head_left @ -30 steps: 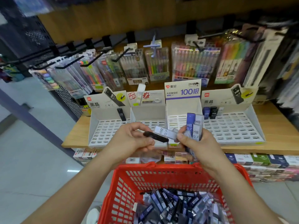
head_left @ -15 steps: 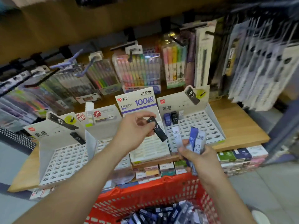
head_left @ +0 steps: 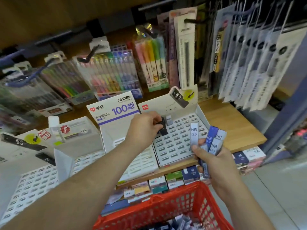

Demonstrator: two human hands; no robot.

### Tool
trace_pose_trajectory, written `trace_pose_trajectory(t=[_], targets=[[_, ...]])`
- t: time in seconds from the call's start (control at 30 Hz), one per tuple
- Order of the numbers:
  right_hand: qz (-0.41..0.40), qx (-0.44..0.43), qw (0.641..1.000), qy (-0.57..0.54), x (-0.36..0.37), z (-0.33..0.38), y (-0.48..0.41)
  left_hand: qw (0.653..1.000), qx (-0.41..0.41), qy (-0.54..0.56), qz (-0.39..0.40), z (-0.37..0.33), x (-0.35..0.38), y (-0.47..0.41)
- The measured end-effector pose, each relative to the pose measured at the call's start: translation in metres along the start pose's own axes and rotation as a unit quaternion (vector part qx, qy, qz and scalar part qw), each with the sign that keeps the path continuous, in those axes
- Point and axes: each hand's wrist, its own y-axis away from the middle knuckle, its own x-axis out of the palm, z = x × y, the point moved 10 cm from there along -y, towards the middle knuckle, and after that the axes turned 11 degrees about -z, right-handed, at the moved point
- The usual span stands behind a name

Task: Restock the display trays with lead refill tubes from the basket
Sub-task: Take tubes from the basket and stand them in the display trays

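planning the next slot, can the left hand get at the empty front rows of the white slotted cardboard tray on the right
Likely yes: the left hand, pinching a black lead tube, hovers over the back rows of that white slotted tray, whose front rows lie bare.

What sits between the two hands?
In the head view, only empty slots of the white display tray lie between the left hand and the right hand.

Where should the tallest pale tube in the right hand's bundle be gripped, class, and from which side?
Probably the free upper end of the pale tube, pinched from above-left: the right hand holds its base, and other tubes crowd its right.
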Motion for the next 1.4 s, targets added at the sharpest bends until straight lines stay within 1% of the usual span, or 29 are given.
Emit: trace_pose_trajectory(t=[0.1,0.23,0.3,0.37,0.4,0.43,0.47,0.5,0.53,0.57,0.6,0.63,0.67,0.73,0.83,0.87,0.93,1.0,1.03,1.13,1.27,1.4], targets=[[0.001,0.018,1.0,-0.008,-0.003,-0.009,0.002,1.0,0.018,-0.001,0.001,-0.002,0.003,0.0],[0.014,0.018,1.0,-0.003,0.001,-0.008,0.003,0.994,0.094,-0.048,0.019,-0.013,0.016,0.001],[0.023,0.011,1.0,0.0,0.003,-0.005,0.005,0.99,0.116,-0.076,0.016,-0.018,0.019,0.001],[0.029,0.004,1.0,0.006,0.004,-0.004,0.005,0.987,0.119,-0.106,0.026,-0.022,0.021,0.0],[0.031,0.0,0.999,0.01,0.005,-0.003,0.005,0.988,0.107,-0.108,0.025,-0.022,0.019,0.0],[0.034,-0.003,0.999,0.015,0.005,-0.002,0.005,0.993,0.079,-0.084,0.02,-0.021,0.013,-0.001],[0.037,-0.004,0.999,0.018,0.005,-0.002,0.005,0.999,0.021,-0.016,0.023,-0.016,0.008,-0.001],[0.041,-0.007,0.999,0.022,0.005,-0.001,0.005,0.993,-0.055,0.092,0.04,-0.011,0.007,0.003],[0.047,-0.011,0.998,0.03,0.006,0.0,0.005,0.967,-0.125,0.207,0.076,-0.009,0.01,0.011],[0.054,-0.015,0.998,0.04,0.006,0.0,0.005,0.933,-0.17,0.295,0.119,-0.013,0.015,0.021],[0.06,-0.019,0.997,0.05,0.007,0.001,0.005,0.915,-0.176,0.329,0.154,-0.018,0.018,0.029],[0.069,-0.021,0.996,0.06,0.008,0.002,0.006,0.908,-0.168,0.341,0.175,-0.023,0.02,0.034],[0.079,-0.022,0.994,0.069,0.009,0.003,0.006,0.909,-0.159,0.34,0.181,-0.025,0.021,0.038],[0.098,-0.021,0.991,0.084,0.012,0.001,0.007,0.917,-0.155,0.327,0.168,-0.024,0.02,0.04],[0.107,-0.024,0.99,0.083,0.014,0.0,0.008,0.922,-0.183,0.314,0.13,-0.015,0.011,0.035],[0.099,-0.025,0.992,0.079,0.012,0.001,0.007,0.925,-0.194,0.31,0.105,-0.011,0.005,0.032],[0.074,-0.029,0.995,0.064,0.005,0.003,0.004,0.931,-0.211,0.298,0.027,0.004,-0.011,0.019],[0.053,-0.039,0.996,0.053,-0.003,0.005,0.0,0.945,-0.2,0.254,-0.048,0.015,-0.023,0.004],[0.046,-0.042,0.997,0.051,-0.005,0.004,-0.002,0.954,-0.184,0.226,-0.068,0.016,-0.024,-0.002],[0.026,-0.047,0.998,0.038,-0.011,0.005,-0.006,0.977,-0.124,0.152,-0.083,0.003,-0.016,-0.013],[0.013,-0.04,0.999,0.024,-0.014,0.005,-0.007,0.992,-0.057,0.083,-0.071,-0.011,0.0,-0.019],[0.017,-0.023,1.0,0.007,-0.013,0.002,-0.006,0.996,-0.036,0.056,-0.059,-0.013,0.008,-0.02]])
